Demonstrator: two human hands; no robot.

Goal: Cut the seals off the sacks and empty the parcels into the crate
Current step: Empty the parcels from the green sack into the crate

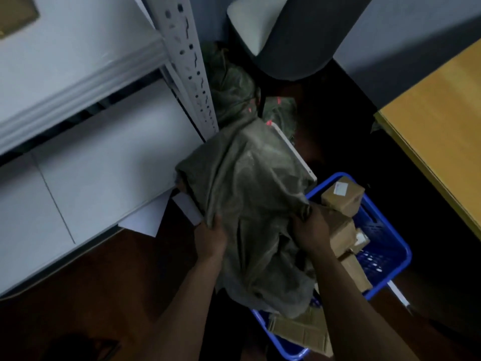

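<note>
Over one crate, two hands gripping one sack.

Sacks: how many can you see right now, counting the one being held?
3. One sack held over the blue crate by both hands; a tied one behind it beside the shelf post; another to its right. More may be hidden.

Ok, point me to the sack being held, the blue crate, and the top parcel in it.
sack (250,183): head view, on the bulging green cloth above both hands.
crate (390,230): head view, on the blue side wall at the right.
top parcel (346,196): head view, on the brown box's upper face.
</note>
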